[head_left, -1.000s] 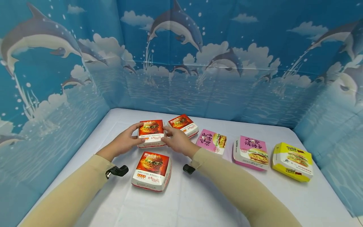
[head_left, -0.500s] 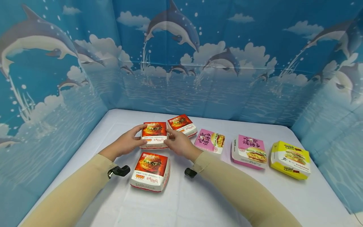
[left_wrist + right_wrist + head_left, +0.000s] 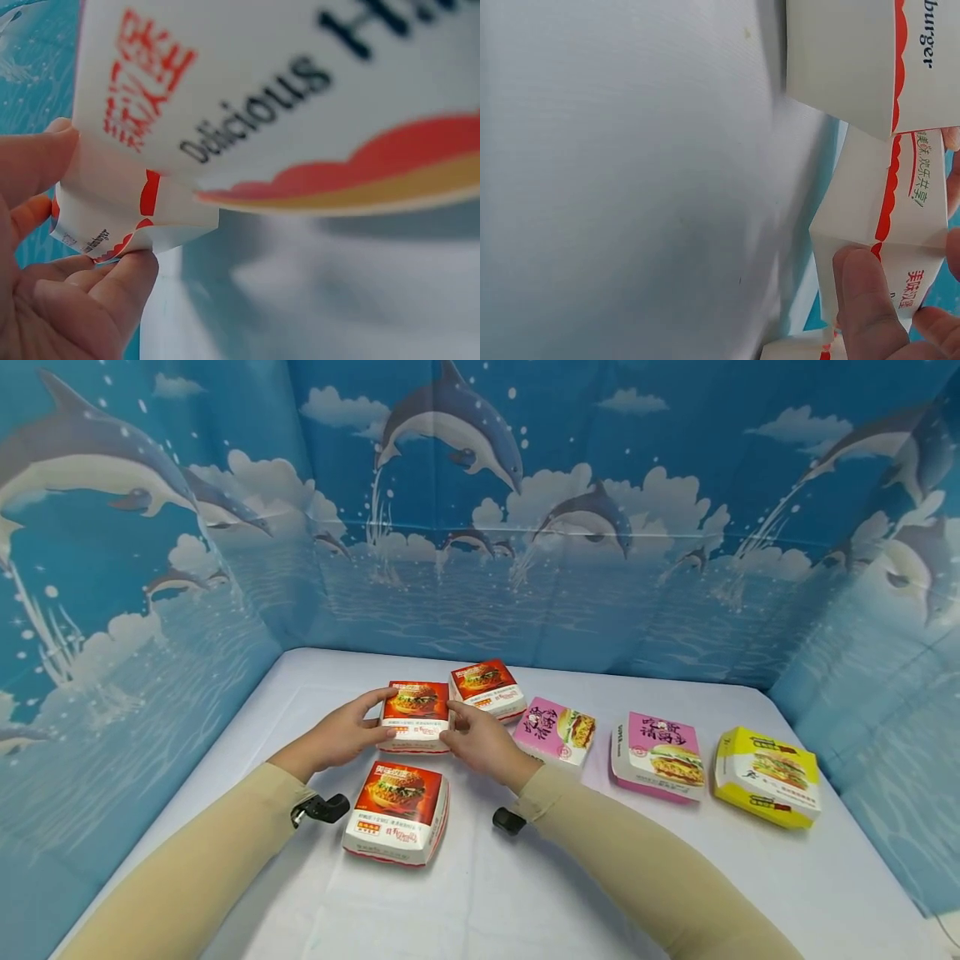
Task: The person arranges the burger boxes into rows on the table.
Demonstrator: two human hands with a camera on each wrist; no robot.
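Note:
Both hands hold a red and white burger box (image 3: 415,718) between them near the back left of the table. My left hand (image 3: 337,735) grips its left side, with the thumb low at the front corner and fingers further up. On the opposite side, my right hand (image 3: 487,745) grips it the same way. The left wrist view shows the left fingers (image 3: 124,289) against the box's white side (image 3: 105,180). In the right wrist view, the right thumb (image 3: 862,300) presses the white carton (image 3: 870,202). A second red burger box (image 3: 396,814) sits in front, between the forearms.
Another red burger box (image 3: 487,689) stands turned at the back, just right of the held one. Two pink burger boxes (image 3: 555,731) and a yellow one (image 3: 767,777) line the right side of the white table (image 3: 600,877). A dolphin-print curtain (image 3: 480,593) encloses the back and sides.
The held burger box has moved to the right with both hands, closer to the turned red box at the back. The other boxes keep their places; the head view shifts slightly.

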